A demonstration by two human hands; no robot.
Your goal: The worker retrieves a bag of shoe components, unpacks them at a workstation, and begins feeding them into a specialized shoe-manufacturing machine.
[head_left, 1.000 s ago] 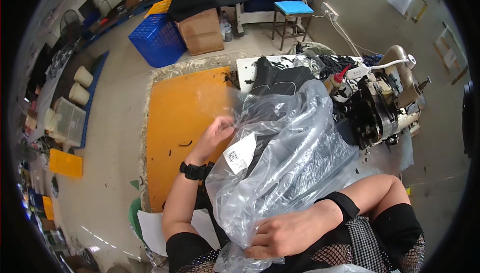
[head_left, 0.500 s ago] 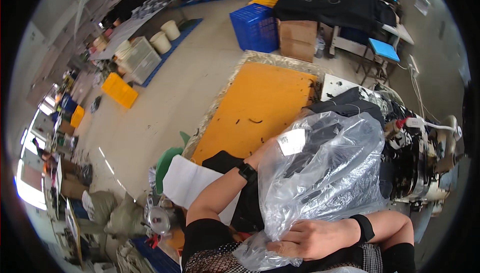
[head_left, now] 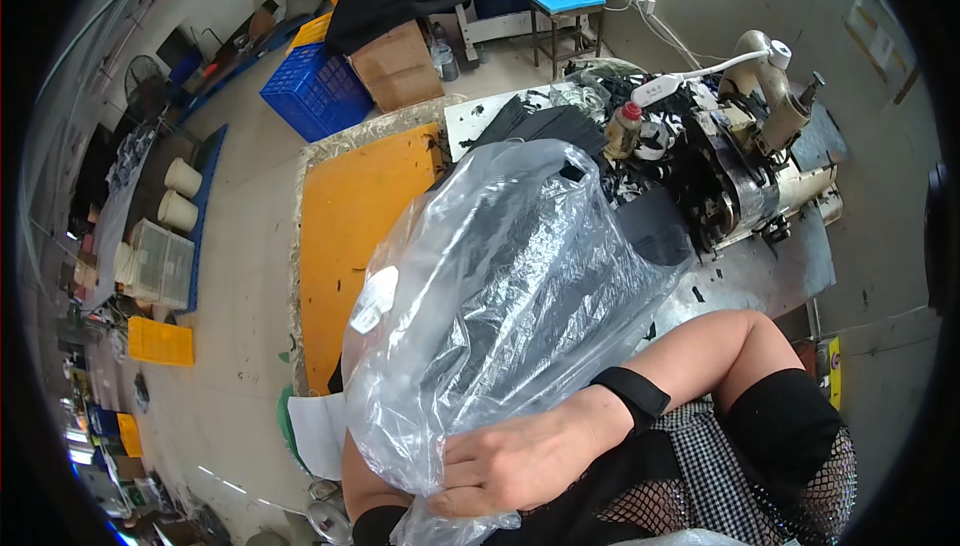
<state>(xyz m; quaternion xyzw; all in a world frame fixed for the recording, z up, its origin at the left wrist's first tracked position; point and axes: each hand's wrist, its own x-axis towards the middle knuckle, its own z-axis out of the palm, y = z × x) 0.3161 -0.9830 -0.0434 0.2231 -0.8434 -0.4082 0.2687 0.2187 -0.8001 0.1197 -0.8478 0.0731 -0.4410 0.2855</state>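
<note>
Head view. The right hand [head_left: 520, 461] gripped the lower edge of a clear plastic bag [head_left: 500, 296], fingers curled and pressed shut on a gathered fold of film. The left hand was hidden behind the bag; only the left forearm [head_left: 365, 481] showed below it, so its grip could not be told. The bag stood raised in front of the person, over the near edge of the table [head_left: 760, 276], and held dark fabric [head_left: 520, 296] seen through the film. A white label [head_left: 372, 301] lay on the bag's left side. A black band [head_left: 630, 393] circled the right wrist.

On the table, toward its far right, stood a sewing machine [head_left: 750, 166], with black fabric pieces [head_left: 545, 126] heaped at the far edge beside it and a small bottle with a red cap [head_left: 622, 129] between them. An orange board [head_left: 355, 236] lay just left of the table. On the floor beyond stood a blue crate [head_left: 315, 91], a cardboard box [head_left: 398, 64] beside it, and a stool with a blue seat [head_left: 567, 1] farther back.
</note>
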